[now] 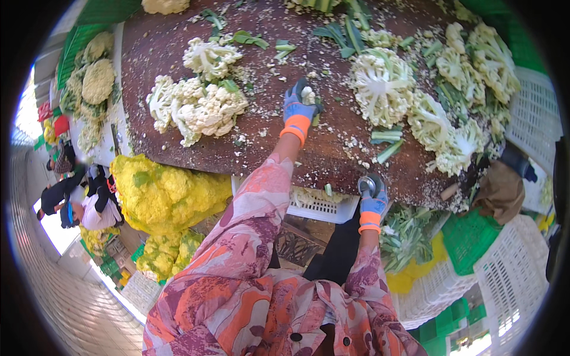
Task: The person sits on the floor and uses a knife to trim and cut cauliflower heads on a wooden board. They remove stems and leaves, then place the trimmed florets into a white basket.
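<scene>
My left hand (297, 109), in a blue-grey work glove with an orange cuff, reaches over the dark brown tabletop (267, 151). Between its thumb and fingers is a small white cauliflower floret (307, 95). At the near table edge my right hand (373, 200), gloved alike, grips a round, shiny metal tool (367, 185); the rest of it is hidden in the palm. Left of my left hand lies a pile of cauliflower pieces (209, 109). To its right rests a large cauliflower head (380, 84), stem side up, with more cut heads (429, 120) beyond.
A white plastic crate (323, 211) with florets sits under the near edge. Yellow mesh sacks of cauliflower (169, 196) stand left. Leaves (407, 240), a wooden handle (449, 192), a brown cloth (501, 191) and a green crate (472, 238) are right. Other people (95, 204) are far left.
</scene>
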`<state>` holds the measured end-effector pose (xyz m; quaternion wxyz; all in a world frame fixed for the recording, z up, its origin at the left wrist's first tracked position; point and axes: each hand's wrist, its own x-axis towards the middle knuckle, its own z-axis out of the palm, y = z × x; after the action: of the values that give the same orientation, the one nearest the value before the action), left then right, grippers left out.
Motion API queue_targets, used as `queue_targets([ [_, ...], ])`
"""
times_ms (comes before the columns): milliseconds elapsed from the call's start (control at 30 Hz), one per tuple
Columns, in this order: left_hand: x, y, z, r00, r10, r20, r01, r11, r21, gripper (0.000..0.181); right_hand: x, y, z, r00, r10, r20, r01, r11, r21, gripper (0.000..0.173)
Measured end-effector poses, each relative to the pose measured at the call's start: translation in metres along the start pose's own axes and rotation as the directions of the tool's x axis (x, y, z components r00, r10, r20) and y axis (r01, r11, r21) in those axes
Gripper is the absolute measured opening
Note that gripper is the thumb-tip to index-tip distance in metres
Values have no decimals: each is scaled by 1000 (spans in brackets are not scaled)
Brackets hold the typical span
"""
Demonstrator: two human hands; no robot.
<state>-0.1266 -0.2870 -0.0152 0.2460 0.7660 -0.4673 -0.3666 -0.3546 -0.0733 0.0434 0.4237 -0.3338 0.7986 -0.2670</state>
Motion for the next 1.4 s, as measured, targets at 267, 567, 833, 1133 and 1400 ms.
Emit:
queue_targets([
  [267, -64, 49, 38, 966, -139, 217, 26, 890, 455, 71, 104, -42, -10, 903, -254, 346, 426, 619, -660, 38],
  [567, -197, 94, 155, 942, -84, 326, -41, 933, 358, 78, 66, 34, -104, 923, -4, 384, 344, 453, -823, 43],
  [833, -302, 68, 213, 346, 93, 934, -291, 957, 12, 76, -94, 163, -215, 912, 388, 136, -22, 375, -927, 37],
  [1133, 12, 91, -16, 838, 498, 224, -546, 754, 366, 69, -1, -34, -40, 969, -157, 190, 207, 935, -287, 34],
  [1400, 256, 230, -49, 668, 740, 78, -587, 459, 667, 91, 98, -110, 100, 854, -294, 429, 418, 879, -229, 41],
])
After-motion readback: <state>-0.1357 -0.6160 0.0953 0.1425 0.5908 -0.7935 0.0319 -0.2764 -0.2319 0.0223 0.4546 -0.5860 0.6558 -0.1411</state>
